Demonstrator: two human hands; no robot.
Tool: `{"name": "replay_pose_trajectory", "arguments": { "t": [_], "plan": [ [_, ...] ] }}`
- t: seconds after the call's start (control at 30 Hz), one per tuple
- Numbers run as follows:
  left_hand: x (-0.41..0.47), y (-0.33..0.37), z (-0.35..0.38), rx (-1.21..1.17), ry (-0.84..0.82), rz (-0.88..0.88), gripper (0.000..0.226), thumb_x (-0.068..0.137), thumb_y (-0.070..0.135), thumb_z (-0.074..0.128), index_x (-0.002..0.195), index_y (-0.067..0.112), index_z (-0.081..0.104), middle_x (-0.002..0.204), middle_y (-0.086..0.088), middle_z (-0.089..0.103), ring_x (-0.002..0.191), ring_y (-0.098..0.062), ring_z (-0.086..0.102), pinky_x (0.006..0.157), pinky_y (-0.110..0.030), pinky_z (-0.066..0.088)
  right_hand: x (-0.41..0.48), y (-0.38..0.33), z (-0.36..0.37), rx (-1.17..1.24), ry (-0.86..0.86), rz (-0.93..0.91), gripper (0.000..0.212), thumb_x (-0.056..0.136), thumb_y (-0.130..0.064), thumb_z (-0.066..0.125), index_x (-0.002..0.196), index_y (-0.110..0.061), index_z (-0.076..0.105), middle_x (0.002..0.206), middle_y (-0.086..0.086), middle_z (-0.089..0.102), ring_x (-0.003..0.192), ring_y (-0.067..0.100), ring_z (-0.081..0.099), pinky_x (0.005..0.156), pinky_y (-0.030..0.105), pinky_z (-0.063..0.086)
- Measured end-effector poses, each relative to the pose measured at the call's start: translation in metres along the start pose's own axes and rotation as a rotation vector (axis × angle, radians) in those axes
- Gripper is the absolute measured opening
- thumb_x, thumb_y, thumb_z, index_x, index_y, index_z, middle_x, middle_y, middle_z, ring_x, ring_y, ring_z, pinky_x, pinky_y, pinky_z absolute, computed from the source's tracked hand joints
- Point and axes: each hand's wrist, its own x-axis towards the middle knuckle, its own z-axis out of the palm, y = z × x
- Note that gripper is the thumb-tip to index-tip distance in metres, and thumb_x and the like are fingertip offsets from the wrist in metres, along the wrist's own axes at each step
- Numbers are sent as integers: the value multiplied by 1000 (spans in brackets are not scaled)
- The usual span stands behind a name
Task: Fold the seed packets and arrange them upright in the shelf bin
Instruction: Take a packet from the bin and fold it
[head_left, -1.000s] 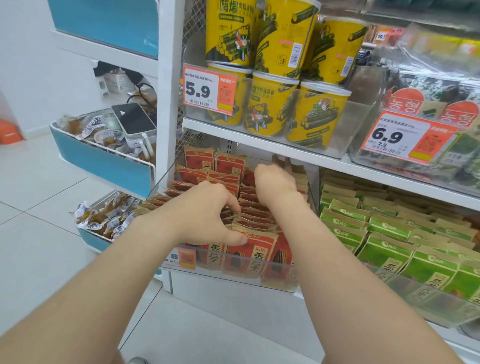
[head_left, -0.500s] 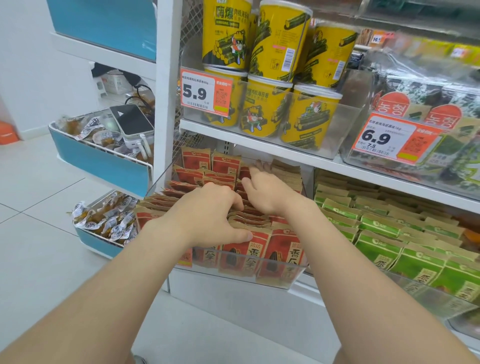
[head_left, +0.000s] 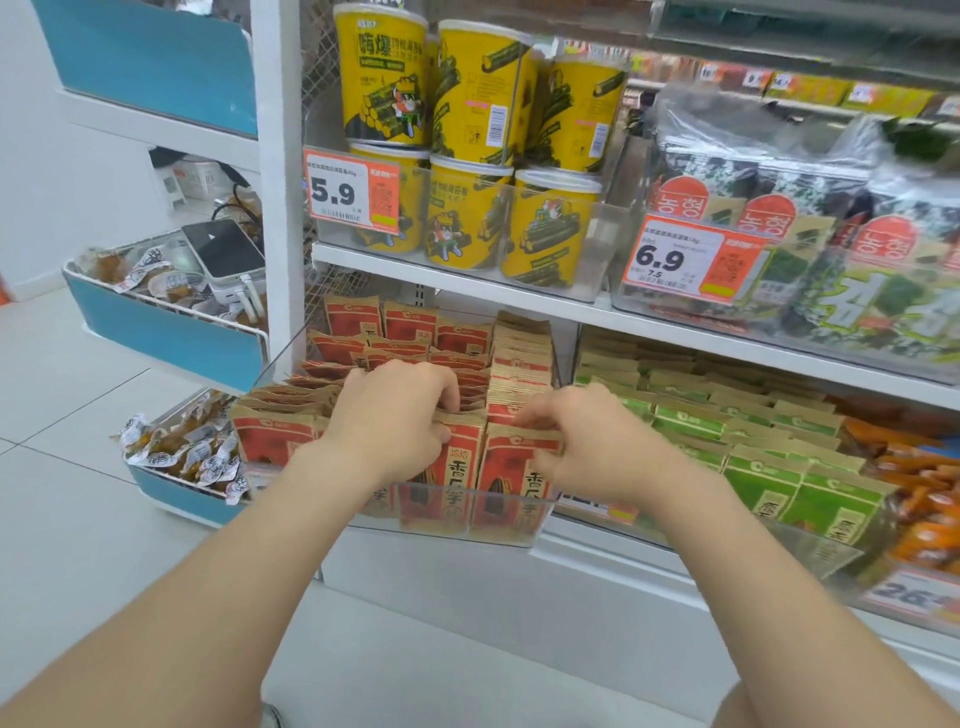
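Observation:
Red and tan seed packets stand in rows inside a clear shelf bin on the lower shelf. My left hand rests on the middle row, its fingers curled over the folded top of a front seed packet. At the right row, my right hand pinches the tan top edge of the front right seed packet. More packets stand upright at the bin's back. The lower parts of the front packets show through the bin's clear front wall.
Green packets fill the bin to the right. Yellow tubs and seaweed packs sit on the shelf above, close over the bin. Blue side baskets with wrapped snacks hang at the left, above the white tile floor.
My right hand has drawn back from the rear of the bin to the front right packet. My left hand stays on the middle row. The camera view shifted slightly.

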Motion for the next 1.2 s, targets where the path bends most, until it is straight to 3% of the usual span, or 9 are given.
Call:
{"name": "replay_pose_trajectory", "arguments": {
  "t": [0.07,0.3,0.47,0.6,0.67,0.73,0.87,1.07,1.2],
  "plan": [
    [1,6,4,-11,32,-46,25,95,32,80,112,39,62,117,13,69,119,-22,63,111,-55,43,-2,5,8,-100,-22,-19,8,97,-27,69,99,-34,68,88,-18,63,101,21,53,100,42,39],
    [19,14,11,-91,115,-200,57,79,36,95,116,25,52,115,0,59,104,-33,64,79,-44,50,-5,8,15,-112,-27,-46,35,99,-42,71,75,-34,47,82,-13,53,102,22,39,96,46,28],
    [33,19,14,13,85,-329,90,77,42,97,138,13,38,142,-16,44,112,-46,66,78,-49,51,-2,11,16,-81,0,-67,15,101,-40,69,93,-34,58,82,-15,48,103,22,38,102,49,29],
    [31,23,25,120,189,-211,76,79,22,93,132,15,39,130,-15,47,111,-41,60,80,-46,46,0,16,20,-57,38,-60,22,101,-43,69,118,-31,72,94,-13,61,104,18,41,102,46,30],
    [29,22,26,73,207,-154,50,82,16,86,119,19,51,119,-8,56,107,-36,60,83,-47,48,0,16,17,-42,76,-51,13,99,-44,71,101,-31,72,87,-13,61,98,17,44,101,46,30],
    [25,21,23,-29,154,-133,25,86,16,81,96,26,61,101,3,64,103,-30,64,89,-48,52,-1,20,16,0,96,-8,27,99,-42,73,78,-32,60,76,-12,58,86,15,48,105,50,35],
    [15,22,16,-216,108,-131,17,93,27,76,79,33,68,82,16,68,93,-20,69,93,-50,57,-5,24,12,356,316,34,13,93,-39,80,94,-32,69,86,-12,73,92,21,66,96,50,54],
    [-6,50,0,-656,308,-33,26,112,38,48,109,27,71,98,14,73,92,-4,68,82,-35,52,-19,14,-10,842,735,129,13,88,-29,87,97,-26,78,81,-7,79,78,12,75,78,40,64],
    [-19,69,-1,-997,300,34,20,113,39,50,129,31,58,110,10,76,101,-4,73,89,-39,60,-31,-3,-14,1067,718,126,10,90,-27,87,92,-18,82,78,1,80,73,14,77,72,32,63]
  ]
}}
